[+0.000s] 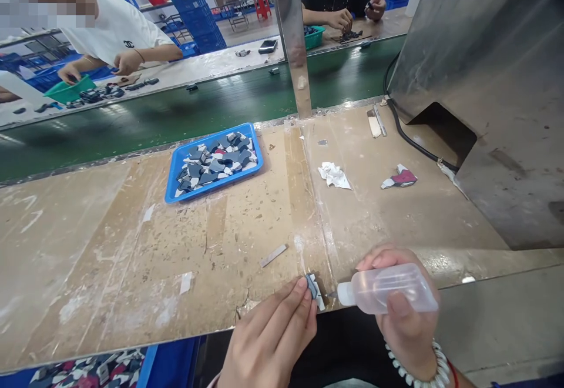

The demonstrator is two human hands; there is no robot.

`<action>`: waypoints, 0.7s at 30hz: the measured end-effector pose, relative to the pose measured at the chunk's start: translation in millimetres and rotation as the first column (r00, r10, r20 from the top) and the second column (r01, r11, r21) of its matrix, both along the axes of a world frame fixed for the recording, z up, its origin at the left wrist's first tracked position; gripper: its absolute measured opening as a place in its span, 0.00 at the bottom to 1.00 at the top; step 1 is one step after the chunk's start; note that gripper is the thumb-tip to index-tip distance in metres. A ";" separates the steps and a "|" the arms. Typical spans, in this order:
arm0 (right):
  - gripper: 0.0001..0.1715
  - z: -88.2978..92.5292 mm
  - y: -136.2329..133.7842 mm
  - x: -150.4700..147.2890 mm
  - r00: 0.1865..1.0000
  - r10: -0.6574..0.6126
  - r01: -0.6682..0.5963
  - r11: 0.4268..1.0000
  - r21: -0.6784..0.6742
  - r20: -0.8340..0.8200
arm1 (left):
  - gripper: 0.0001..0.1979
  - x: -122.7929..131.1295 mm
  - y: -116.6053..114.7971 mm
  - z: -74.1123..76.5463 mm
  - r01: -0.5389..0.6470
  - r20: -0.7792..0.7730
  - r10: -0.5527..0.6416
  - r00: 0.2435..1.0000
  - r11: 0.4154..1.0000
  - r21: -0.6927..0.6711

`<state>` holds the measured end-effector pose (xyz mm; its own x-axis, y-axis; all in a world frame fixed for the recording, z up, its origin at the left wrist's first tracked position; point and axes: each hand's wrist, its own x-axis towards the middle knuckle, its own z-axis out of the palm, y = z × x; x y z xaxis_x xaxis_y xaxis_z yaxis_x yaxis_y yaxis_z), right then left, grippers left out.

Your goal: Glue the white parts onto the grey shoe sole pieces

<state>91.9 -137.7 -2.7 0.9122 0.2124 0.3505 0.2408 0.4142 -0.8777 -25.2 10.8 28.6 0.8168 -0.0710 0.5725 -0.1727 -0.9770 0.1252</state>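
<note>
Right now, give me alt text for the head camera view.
Right hand holds a bottle, nozzle at a small grey piece pinched in the left hand, at a worn table. Beyond sits a blue tray of pieces.

Your right hand (pixel 403 311) holds a clear, colourless squeeze bottle (pixel 388 289) with a white nozzle; your left hand (pixel 273 335) pins a small grey-and-white piece (pixel 314 288). The worktable (pixel 110 247) is tan, streaked white — a bright blue tray (pixel 176 161) of grey, white pieces sits near its far edge, beside a dark green conveyor belt (pixel 154 114).
</note>
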 end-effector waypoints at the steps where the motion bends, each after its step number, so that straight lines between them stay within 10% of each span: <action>1: 0.13 -0.3 0.2 -0.1 1.000 -0.007 0.007 1.000 -0.002 -0.003 | 0.04 0.4 -0.3 -1.5 -0.005 0.022 0.006 1.000 1.000 -0.023; 7: 0.14 -0.7 -0.1 1.2 0.999 -0.024 0.023 0.999 -0.046 -0.031 | 0.08 7.7 -0.7 -8.5 -0.008 0.054 0.026 0.998 0.950 -0.312; 21: 0.12 4.2 -1.7 4.5 0.986 0.085 -0.061 0.985 -0.164 0.145 | 0.10 10.1 6.3 -12.1 -0.025 0.029 0.045 0.999 0.864 -0.503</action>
<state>96.4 -139.4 1.5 0.8310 0.3406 0.4398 0.3500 0.2943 -0.8893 -15.1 17.0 16.5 0.7903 0.2629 0.5535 -0.1543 -0.7887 0.5951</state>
